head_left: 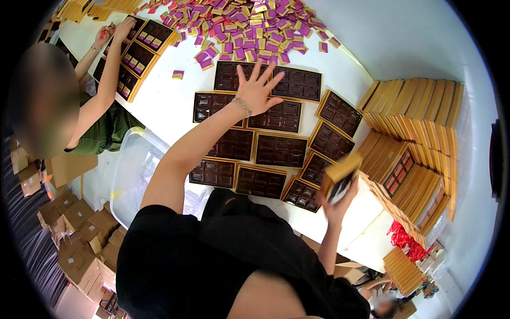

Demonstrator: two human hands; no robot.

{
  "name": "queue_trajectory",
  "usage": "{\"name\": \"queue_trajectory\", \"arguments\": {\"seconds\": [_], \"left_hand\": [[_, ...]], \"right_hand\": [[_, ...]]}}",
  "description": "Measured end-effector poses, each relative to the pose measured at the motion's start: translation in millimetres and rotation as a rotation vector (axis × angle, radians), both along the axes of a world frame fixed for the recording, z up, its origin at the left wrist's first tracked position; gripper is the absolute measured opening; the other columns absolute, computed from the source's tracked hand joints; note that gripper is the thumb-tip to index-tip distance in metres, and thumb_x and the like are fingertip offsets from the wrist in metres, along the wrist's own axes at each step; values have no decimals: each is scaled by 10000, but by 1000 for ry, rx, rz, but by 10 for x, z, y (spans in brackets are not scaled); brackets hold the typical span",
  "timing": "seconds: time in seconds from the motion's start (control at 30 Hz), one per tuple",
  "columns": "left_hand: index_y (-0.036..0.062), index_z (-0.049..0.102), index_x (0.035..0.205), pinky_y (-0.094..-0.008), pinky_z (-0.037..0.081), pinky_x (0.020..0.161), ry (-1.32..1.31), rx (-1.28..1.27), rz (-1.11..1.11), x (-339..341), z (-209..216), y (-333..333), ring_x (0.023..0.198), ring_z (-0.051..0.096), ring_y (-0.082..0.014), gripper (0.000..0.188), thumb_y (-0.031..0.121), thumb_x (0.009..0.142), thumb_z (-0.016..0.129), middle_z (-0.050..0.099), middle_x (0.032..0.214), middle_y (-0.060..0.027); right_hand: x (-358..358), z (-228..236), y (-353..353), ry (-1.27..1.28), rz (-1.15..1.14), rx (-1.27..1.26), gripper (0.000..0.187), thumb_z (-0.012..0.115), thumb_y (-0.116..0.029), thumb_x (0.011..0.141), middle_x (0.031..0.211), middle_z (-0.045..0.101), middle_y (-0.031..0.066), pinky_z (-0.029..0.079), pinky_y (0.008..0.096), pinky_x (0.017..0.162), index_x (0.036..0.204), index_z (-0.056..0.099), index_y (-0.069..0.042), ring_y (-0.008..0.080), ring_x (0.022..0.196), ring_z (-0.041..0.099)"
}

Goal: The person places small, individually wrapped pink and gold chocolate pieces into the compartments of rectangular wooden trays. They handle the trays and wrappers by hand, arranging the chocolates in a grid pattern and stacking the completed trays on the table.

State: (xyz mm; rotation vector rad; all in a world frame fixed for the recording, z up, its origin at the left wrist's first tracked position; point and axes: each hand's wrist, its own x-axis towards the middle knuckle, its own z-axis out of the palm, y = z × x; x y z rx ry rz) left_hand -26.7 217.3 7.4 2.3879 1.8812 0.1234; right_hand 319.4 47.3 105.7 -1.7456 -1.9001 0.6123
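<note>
My left hand reaches forward over the table with its fingers spread, above or touching a dark brown compartment tray in the far row; the contact cannot be made out. Several more such trays, each with a gold edge, lie in rows, like the one at the front. Their compartments hold nothing. At the right, my right hand is closed around a gold-edged box, tilted and smeared by motion. Beyond my left fingers spreads a heap of small purple-and-gold wrapped squares.
Stacks of gold-edged boxes stand at the right. A co-worker's hands work over partly filled trays at the far left. A clear plastic bin sits left of me, near cardboard boxes. Red ribbon lies at lower right.
</note>
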Motion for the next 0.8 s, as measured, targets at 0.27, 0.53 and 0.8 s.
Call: {"name": "queue_trajectory", "arguments": {"seconds": [0.27,0.53,0.8], "left_hand": [[400,212,1490,-771,14,1029,27,-154,-99,79,-177,282,1458,21,-352,729,742,859,335,69,1596,-27],[367,317,1466,-784,63,1010,-31,-27,-91,19,-318,164,1447,83,-375,700,728,866,333,130,1585,-48],[363,275,1483,-774,71,1021,0,-65,-109,19,-275,117,1450,57,-370,695,718,887,297,108,1589,-44]], "right_hand": [[-118,-824,3410,-504,160,81,1094,795,-234,660,1467,296,157,262,610,1019,1525,126,-247,415,1320,258],[-124,-1471,3328,-415,234,-265,1009,575,-140,614,1578,110,84,30,707,1039,1517,169,-332,375,1435,39],[-170,-1439,3215,-547,202,-354,929,326,-844,783,1596,2,70,15,747,1026,1524,98,-333,351,1452,-36]]}}
